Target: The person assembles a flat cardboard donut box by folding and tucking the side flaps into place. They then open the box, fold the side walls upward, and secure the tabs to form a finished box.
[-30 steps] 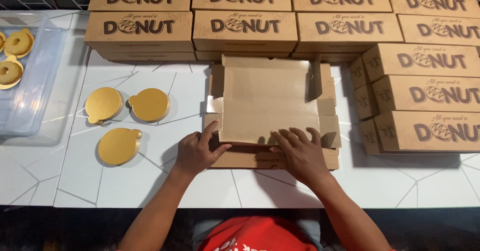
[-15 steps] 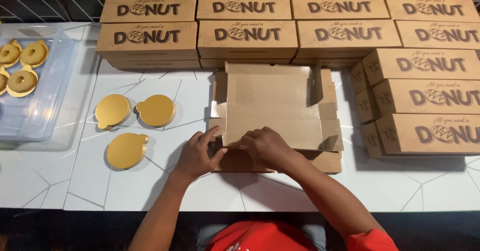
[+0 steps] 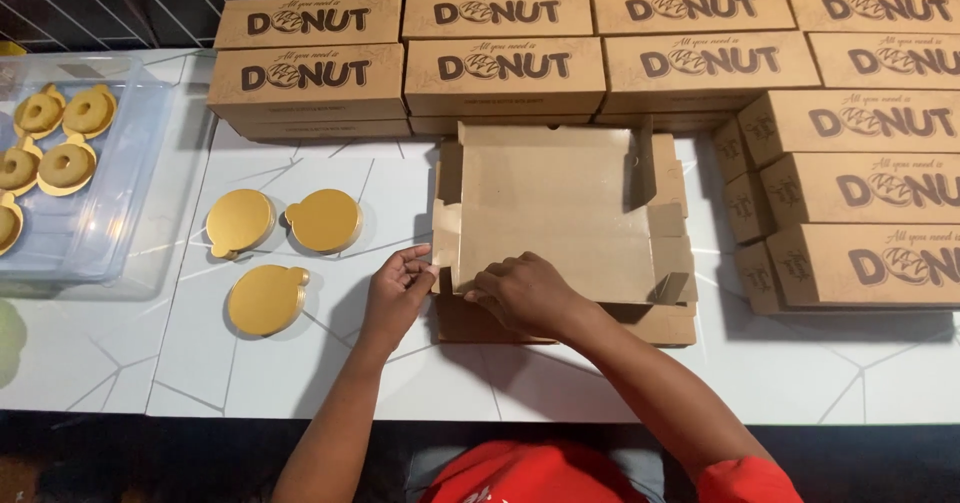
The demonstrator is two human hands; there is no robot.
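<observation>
At the far left, a clear plastic tray (image 3: 120,213) is sitting on the white bench (image 3: 300,383), holding ring donuts (image 3: 66,163) that are each resting on a gold card. Just to its right, three round gold cake boards (image 3: 267,300) with small tabs are lying flat on the bench, two side by side and one nearer the person, all apart from the tray and from the hands.

The left hand (image 3: 396,293) is reaching to the near left corner of the open cardboard box (image 3: 550,213), its fingertips (image 3: 422,256) pinching the small side flap there. The right hand (image 3: 520,293) is crossing in beside it, fingers curled and pressing down on the near front wall of the same box close to that corner; the two hands are almost touching. The box is lying in the middle of the bench, open upward, its far wall standing upright and its right side flaps partly folded. It is resting on top of another flat piece of cardboard (image 3: 660,328) that is showing beneath its near edge.

Behind the box, closed printed donut boxes (image 3: 505,73) are standing in a stacked row along the back wall. At the right, more closed boxes (image 3: 860,193) are stacked in a stepped pile just beside the open box.
</observation>
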